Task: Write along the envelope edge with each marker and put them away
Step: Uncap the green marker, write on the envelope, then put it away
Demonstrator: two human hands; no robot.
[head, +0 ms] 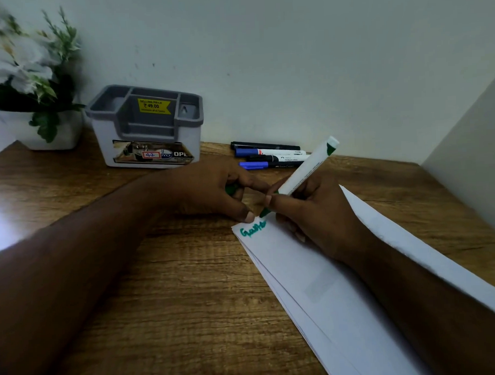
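Head view: white green-tipped marker (302,171) slants in the right hand (311,213), grip closed around it, tip on the envelope (314,274); left hand (210,188) clasps the green cap (231,189)

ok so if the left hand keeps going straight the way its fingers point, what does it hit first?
Probably the right hand: the left hand points right, fingertips nearly touching it above the envelope corner. Depth is unclear.
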